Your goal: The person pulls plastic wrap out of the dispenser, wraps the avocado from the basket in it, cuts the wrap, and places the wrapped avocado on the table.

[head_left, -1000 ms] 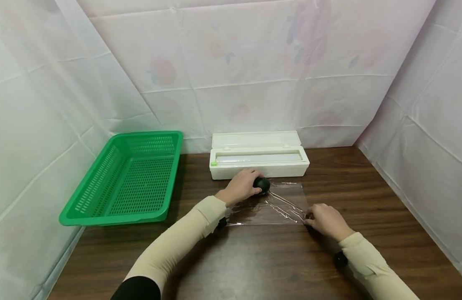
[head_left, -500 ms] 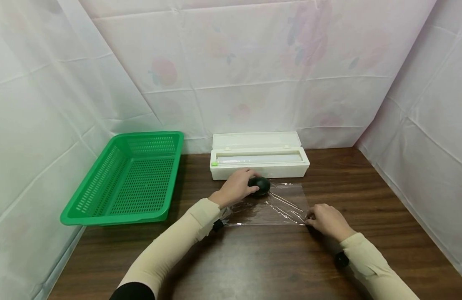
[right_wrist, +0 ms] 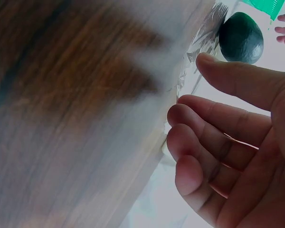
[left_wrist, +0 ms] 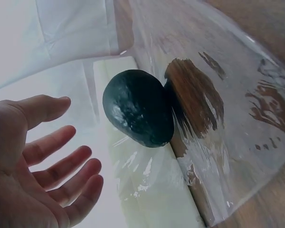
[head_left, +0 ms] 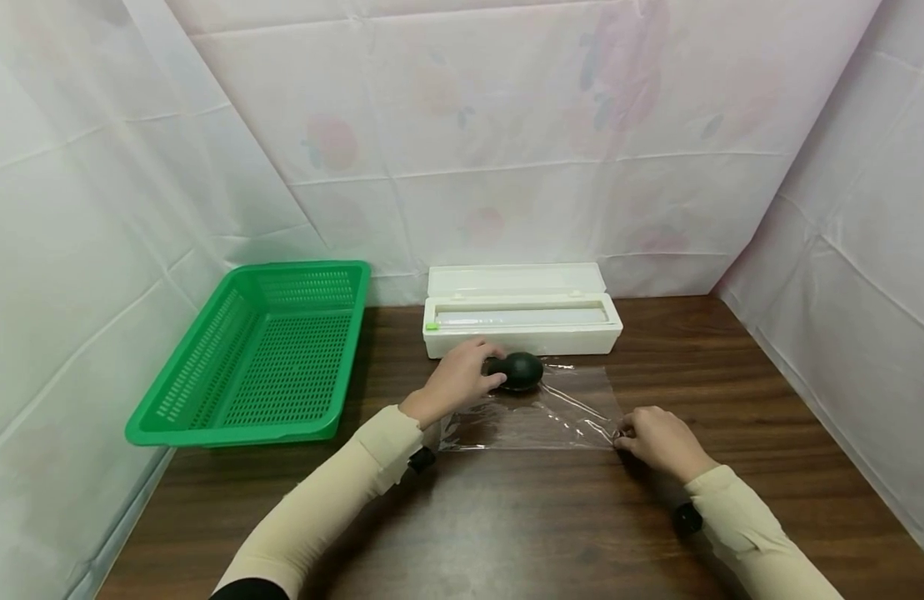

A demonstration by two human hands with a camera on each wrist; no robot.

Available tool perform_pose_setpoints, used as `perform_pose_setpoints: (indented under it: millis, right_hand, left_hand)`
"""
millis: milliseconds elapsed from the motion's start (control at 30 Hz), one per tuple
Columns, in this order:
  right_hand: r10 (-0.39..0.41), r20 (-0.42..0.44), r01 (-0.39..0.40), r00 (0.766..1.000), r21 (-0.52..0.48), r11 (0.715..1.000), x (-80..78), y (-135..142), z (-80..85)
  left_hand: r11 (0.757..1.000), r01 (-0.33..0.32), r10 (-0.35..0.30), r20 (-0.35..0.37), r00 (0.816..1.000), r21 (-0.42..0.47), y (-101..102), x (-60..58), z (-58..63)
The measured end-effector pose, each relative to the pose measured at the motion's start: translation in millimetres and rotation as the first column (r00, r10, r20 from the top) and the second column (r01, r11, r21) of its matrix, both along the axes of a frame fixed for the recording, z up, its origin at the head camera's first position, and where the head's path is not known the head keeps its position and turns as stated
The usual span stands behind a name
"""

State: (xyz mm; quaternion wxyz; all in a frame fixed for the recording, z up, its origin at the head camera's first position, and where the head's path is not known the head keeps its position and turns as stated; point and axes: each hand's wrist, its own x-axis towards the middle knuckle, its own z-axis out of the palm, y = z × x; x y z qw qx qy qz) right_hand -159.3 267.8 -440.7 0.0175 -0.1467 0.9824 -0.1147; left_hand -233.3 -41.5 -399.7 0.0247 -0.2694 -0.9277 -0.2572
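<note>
A dark green avocado (head_left: 523,371) lies on a sheet of clear plastic wrap (head_left: 525,421), near the sheet's back edge. My left hand (head_left: 462,377) is just left of it. The left wrist view shows a gap between those spread, loosely bent fingers and the avocado (left_wrist: 138,108). At the sheet's front right corner is my right hand (head_left: 660,442), its fingertips at the crinkled wrap. Thumb and fingers of the right hand (right_wrist: 228,137) stand apart in the right wrist view, the fingers loosely curled. Creases run across the wrap from avocado to right hand.
Behind the wrap stands a white plastic-wrap dispenser box (head_left: 521,340), lid raised, a roll inside and a green slider (head_left: 432,326) at its left. A green plastic basket (head_left: 340,367) sits at the left. White patterned sheets (head_left: 476,125) enclose the brown wooden table (head_left: 506,525).
My left hand has let go of the avocado and drawn back to the left, uncovering more of it. The avocado and wrap stay nearly in place. My right hand has hardly moved.
</note>
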Motion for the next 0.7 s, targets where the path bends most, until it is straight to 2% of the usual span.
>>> perform_pose_setpoints:
  millis: [400, 467, 567, 700]
  right_hand:
    - [-0.019, 0.017, 0.019, 1.000, -0.016, 1.000, -0.5, 3.8, 4.7]
    - [-0.026, 0.028, 0.027, 0.999, -0.029, 0.999, 0.4, 5.1, 7.4]
    - [-0.034, 0.032, 0.035, 0.999, -0.032, 0.999, 0.9, 7.6, 10.8]
    - [-0.040, 0.030, 0.041, 0.999, -0.022, 0.999, 0.6, 10.3, 12.0]
  left_hand:
    - [0.999, -0.024, 0.023, 0.019, 1.000, 0.021, -16.1, 10.0, -0.8]
    - [1.000, -0.011, 0.011, 0.031, 0.999, 0.012, -19.0, 11.8, -1.4]
    - [0.999, 0.041, -0.039, 0.089, 0.995, -0.020, -24.4, 13.3, -2.7]
    - [0.992, 0.112, -0.099, 0.176, 0.979, -0.065, -31.6, 14.7, -5.8]
